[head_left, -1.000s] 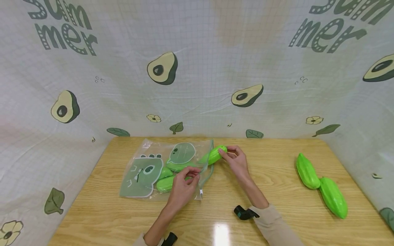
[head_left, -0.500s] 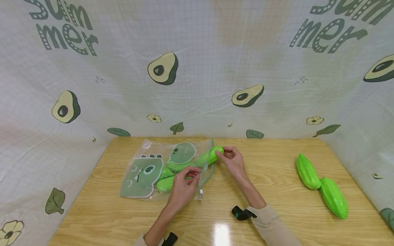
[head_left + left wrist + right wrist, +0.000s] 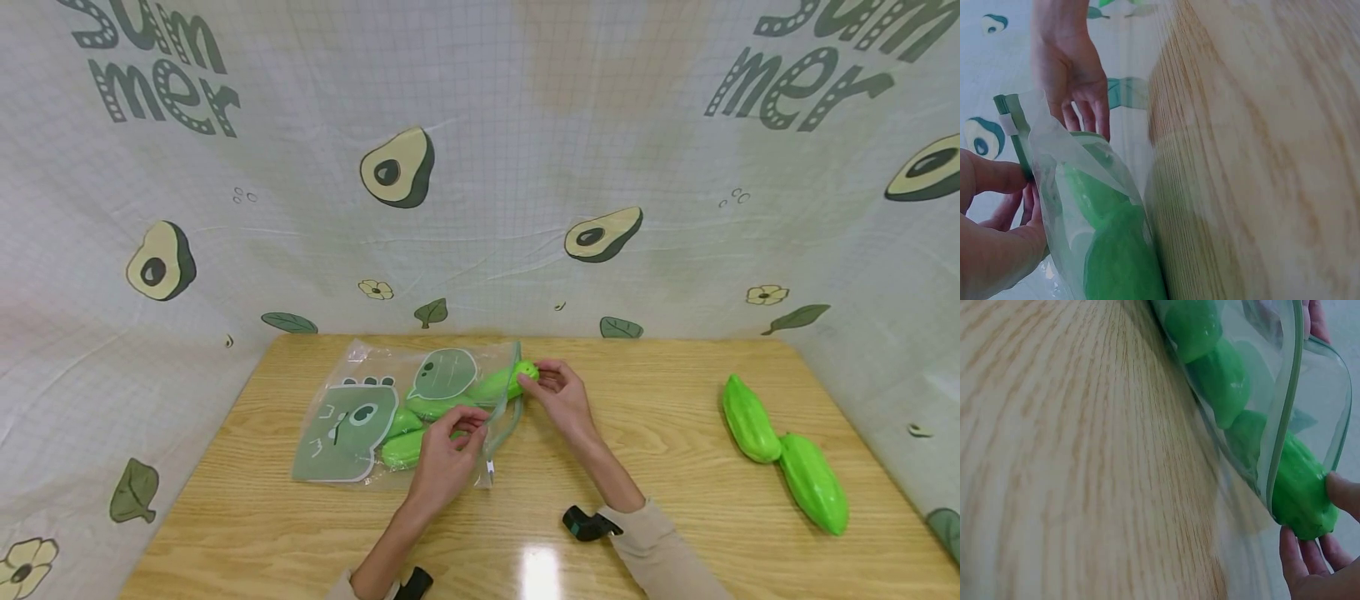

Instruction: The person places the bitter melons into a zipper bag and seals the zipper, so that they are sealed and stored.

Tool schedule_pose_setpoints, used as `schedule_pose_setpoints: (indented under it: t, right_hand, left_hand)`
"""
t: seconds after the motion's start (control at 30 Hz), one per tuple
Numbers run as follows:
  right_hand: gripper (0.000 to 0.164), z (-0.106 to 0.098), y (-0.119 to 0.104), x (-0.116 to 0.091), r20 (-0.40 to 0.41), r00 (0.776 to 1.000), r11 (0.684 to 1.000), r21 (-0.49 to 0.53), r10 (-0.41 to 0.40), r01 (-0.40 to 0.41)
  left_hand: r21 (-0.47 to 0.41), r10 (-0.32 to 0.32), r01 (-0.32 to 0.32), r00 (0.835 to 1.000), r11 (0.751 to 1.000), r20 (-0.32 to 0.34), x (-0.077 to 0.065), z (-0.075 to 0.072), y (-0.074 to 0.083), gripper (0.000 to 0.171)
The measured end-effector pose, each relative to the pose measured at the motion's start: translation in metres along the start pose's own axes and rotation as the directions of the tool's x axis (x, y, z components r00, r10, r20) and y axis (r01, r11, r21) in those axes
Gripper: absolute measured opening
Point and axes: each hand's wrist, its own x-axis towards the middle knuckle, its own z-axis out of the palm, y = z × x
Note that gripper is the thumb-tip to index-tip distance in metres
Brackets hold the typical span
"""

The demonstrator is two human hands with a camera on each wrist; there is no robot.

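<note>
A clear zip bag (image 3: 341,446) with green cartoon prints lies on the table, its mouth to the right. Several glossy green papayas (image 3: 401,450) show through its plastic. My left hand (image 3: 447,458) pinches the near lip of the mouth; in the left wrist view, thumb and fingers meet at the green zip strip (image 3: 1019,140). With my right hand (image 3: 566,404) I hold the blunt end of another papaya (image 3: 527,371), which lies mostly inside the mouth. The right wrist view has the fingers (image 3: 1294,553) under this papaya's end (image 3: 1300,497) and the thumb on top.
Two more green papayas (image 3: 750,421) lie end to end on the right of the wooden table (image 3: 660,433). A printed cloth (image 3: 487,208) hangs behind the table and along both sides. The bag's white slider (image 3: 491,468) sits at its near corner.
My right hand has moved left, and the papaya it holds has slid further into the bag. The left hand keeps its pinch on the bag's lip in the same spot.
</note>
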Motion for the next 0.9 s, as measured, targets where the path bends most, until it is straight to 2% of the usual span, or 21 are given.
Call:
schedule_pose_setpoints:
  t: [0.43,0.9]
  right_hand:
    - [0.045,0.0037,0.0004,-0.0031,0.035,0.999,0.994,-0.103,-0.023,0.027]
    - [0.041,0.0064,-0.0002,-0.0064,0.052,0.996,0.992,-0.096,-0.074,0.079]
  left_hand:
    - [-0.012,0.014,-0.014,1.0,1.0,0.007,0.0003,0.0006,-0.0018,0.015]
    - [-0.008,0.013,-0.013,1.0,1.0,0.01,0.001,0.0011,-0.0005,0.014]
